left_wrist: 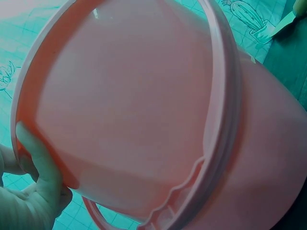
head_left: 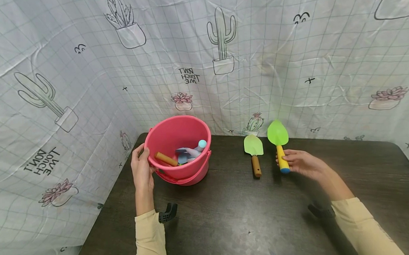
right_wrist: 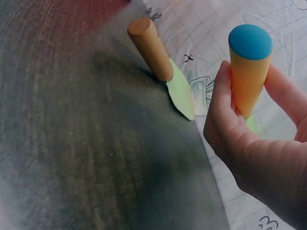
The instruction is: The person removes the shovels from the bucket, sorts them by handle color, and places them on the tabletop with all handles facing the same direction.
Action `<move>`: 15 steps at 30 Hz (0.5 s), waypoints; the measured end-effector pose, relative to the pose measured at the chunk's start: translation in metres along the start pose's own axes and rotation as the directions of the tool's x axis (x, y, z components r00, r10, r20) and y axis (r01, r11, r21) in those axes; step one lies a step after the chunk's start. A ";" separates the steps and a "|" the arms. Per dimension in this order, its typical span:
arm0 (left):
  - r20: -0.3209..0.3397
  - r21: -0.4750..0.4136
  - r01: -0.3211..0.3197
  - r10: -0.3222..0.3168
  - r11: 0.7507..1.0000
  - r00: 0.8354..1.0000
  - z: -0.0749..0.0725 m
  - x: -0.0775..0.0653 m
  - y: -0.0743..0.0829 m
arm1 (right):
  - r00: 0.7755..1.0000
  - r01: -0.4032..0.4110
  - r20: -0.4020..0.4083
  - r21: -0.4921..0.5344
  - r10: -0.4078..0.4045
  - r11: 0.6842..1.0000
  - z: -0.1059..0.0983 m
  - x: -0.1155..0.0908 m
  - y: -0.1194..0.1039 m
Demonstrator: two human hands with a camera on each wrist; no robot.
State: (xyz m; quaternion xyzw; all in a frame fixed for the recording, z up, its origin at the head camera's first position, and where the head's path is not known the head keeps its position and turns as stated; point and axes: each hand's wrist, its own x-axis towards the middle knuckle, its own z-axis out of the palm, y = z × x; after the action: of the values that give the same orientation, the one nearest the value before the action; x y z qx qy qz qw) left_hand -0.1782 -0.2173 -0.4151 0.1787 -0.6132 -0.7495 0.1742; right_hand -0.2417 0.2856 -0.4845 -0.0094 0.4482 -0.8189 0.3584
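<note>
My left hand grips the rim of a pink bucket, which leans toward me on the table. In the left wrist view the thumb lies over the rim's inner side. Inside the bucket are a wooden handle and a grey-blue tool with a light blue end. My right hand pinches the yellow, blue-capped handle of a toy trowel, its bright green blade pointing away from me. Left of it lies a second trowel with a pale green blade and a wooden handle.
The dark wooden table meets a white curtain printed with cactus drawings at the back and left. A black wrist strap piece sits at the left sleeve. The bucket's pink carrying handle hangs down its front.
</note>
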 end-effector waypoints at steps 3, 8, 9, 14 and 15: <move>0.006 -0.002 0.004 -0.004 1.000 1.000 0.000 0.000 0.000 | 1.000 -0.016 -0.011 -0.013 0.016 1.000 -0.004 -0.001 0.004; 0.011 -0.006 0.002 -0.002 1.000 1.000 -0.001 0.000 0.000 | 0.998 -0.046 -0.053 -0.048 0.044 0.998 -0.009 -0.003 0.010; 0.011 -0.004 0.001 -0.001 1.000 1.000 -0.001 0.000 -0.001 | 0.997 -0.050 -0.064 -0.057 0.047 0.997 -0.010 -0.003 0.011; 0.007 0.007 -0.008 0.008 1.000 1.000 -0.001 0.000 -0.001 | 0.995 -0.059 -0.083 -0.084 0.052 0.995 -0.014 -0.002 0.015; 0.007 0.008 -0.010 0.010 1.000 1.000 0.000 0.000 -0.001 | 0.995 -0.059 -0.082 -0.079 0.052 0.995 -0.015 -0.002 0.015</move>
State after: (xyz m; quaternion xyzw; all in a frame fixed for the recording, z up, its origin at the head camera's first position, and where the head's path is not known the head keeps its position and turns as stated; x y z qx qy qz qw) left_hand -0.1781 -0.2176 -0.4157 0.1738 -0.6176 -0.7468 0.1749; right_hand -0.2365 0.2925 -0.5041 0.0214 0.4953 -0.7894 0.3621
